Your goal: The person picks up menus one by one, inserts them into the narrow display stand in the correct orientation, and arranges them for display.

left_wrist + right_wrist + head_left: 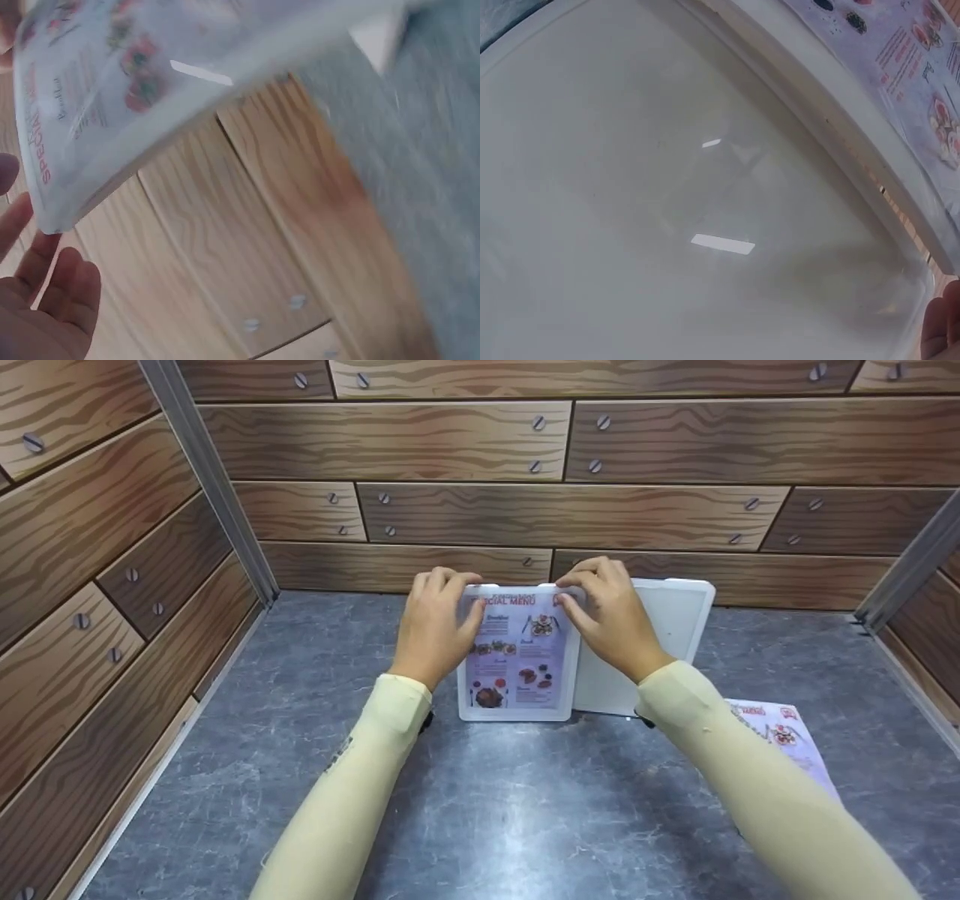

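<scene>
A white-rimmed menu holder stands upright at the middle of the table. It frames a purple sheet headed "SPECIAL MENU". My left hand pinches its upper left corner, thumb in front and fingers over the top edge. At the upper right corner my right hand pinches the same holder. A blank white panel with a raised rim stands beside it, partly behind my right hand and wrist; whether the two are joined is unclear. The left wrist view shows fingers at the holder's corner.
Another purple menu sheet lies on the grey marbled table, partly under my right forearm. Behind rises a wood-patterned wall, with another at the left. Metal posts mark the corners.
</scene>
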The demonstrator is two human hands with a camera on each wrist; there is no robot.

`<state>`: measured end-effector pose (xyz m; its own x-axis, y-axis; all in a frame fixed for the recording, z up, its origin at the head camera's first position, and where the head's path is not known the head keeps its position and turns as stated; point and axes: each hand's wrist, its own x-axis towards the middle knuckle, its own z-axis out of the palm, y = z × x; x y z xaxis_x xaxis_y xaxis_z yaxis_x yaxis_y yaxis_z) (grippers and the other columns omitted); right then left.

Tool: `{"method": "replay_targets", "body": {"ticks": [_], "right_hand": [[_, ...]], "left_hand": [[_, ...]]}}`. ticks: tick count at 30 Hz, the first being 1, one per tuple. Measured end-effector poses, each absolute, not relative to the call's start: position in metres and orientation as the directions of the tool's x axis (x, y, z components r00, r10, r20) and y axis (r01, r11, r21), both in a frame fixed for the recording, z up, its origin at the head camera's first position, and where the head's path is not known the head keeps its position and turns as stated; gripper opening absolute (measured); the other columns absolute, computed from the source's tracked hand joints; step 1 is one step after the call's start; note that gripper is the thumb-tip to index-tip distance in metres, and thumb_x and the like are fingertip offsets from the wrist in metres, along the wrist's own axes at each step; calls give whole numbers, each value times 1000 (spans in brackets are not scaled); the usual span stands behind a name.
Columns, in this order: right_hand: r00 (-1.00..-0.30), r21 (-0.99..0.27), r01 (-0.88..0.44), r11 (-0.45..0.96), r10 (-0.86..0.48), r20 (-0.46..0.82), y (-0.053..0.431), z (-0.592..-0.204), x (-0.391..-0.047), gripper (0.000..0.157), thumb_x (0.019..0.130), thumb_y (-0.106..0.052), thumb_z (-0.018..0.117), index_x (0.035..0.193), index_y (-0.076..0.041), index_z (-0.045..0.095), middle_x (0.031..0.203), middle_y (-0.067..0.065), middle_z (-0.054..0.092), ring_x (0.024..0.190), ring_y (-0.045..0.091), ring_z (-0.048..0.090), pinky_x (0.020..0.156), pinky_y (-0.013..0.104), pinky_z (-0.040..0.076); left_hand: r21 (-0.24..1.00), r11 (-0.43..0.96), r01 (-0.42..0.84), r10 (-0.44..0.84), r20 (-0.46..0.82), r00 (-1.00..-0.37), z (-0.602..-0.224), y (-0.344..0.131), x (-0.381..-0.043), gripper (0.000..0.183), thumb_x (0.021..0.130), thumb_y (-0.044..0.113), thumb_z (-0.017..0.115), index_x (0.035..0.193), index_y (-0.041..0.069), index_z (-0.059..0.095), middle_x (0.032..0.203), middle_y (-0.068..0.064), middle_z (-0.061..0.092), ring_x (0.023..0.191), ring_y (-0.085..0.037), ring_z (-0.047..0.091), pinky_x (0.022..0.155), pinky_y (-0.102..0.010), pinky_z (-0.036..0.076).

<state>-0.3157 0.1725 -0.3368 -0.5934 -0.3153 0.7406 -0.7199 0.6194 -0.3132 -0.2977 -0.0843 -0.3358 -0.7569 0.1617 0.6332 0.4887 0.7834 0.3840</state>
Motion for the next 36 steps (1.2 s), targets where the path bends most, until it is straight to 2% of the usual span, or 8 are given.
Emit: {"method": "replay_targets", "body": {"ticks": [5, 13, 17, 21, 28, 32, 36], "right_hand": [[-598, -315, -713, 627, -307, 740, 174, -339, -312, 16, 99, -10, 69, 112, -1, 74, 112, 14, 62, 109, 31, 51, 96, 42, 41], [-610, -335, -696, 635, -278, 742, 180, -348, -304, 26, 98, -9, 69, 123, -1, 70, 119, 15, 61, 115, 32, 50, 99, 44, 41], [-580, -355, -714, 603, -226, 782, 189, -356, -296, 30, 95, -3, 68, 125, 0, 66, 122, 16, 61, 117, 32, 51, 103, 43, 40], [-571, -398, -716, 574, -154, 807, 199, -367, -287, 31, 92, 3, 68, 123, 1, 66, 120, 17, 62, 113, 29, 53, 97, 37, 42], [-593, -484, -706, 518, -57, 803, 216, -381, -267, 28, 90, 14, 66, 116, 3, 69, 113, 15, 65, 107, 26, 60, 93, 30, 49], [-589, -488, -703, 517, -40, 807, 223, -385, -258, 27, 88, 18, 66, 113, 6, 68, 107, 18, 65, 100, 29, 63, 89, 25, 51], [-591, -493, -694, 525, -24, 807, 226, -386, -247, 26, 86, 21, 64, 110, 10, 67, 102, 24, 64, 93, 32, 61, 86, 22, 51]], "left_hand": [[329, 822, 465, 167, 641, -749, -338, -78, -294, 29, 100, 30, 67, 123, 12, 70, 120, -6, 61, 115, -27, 53, 100, -42, 45], [375, 794, 479, 155, 637, -755, -342, -74, -291, 34, 98, 25, 70, 129, 10, 68, 124, -8, 60, 117, -27, 52, 103, -42, 44], [426, 764, 485, 138, 626, -768, -348, -72, -285, 42, 97, 19, 70, 138, 10, 62, 137, -11, 53, 128, -29, 47, 107, -41, 44], [521, 707, 479, 97, 599, -795, -357, -71, -275, 52, 96, 16, 69, 146, 12, 55, 146, -10, 45, 136, -27, 42, 110, -41, 44], [658, 558, 506, 19, 599, -800, -372, -79, -260, 55, 93, 12, 70, 145, 8, 52, 142, -12, 49, 133, -26, 45, 115, -42, 37], [706, 531, 469, -52, 579, -813, -377, -85, -254, 54, 93, 10, 70, 144, 7, 52, 138, -13, 51, 125, -28, 50, 108, -43, 42], [755, 481, 445, -69, 539, -840, -378, -88, -249, 55, 94, 9, 69, 146, 7, 50, 136, -15, 51, 120, -28, 52, 102, -43, 46]]}}
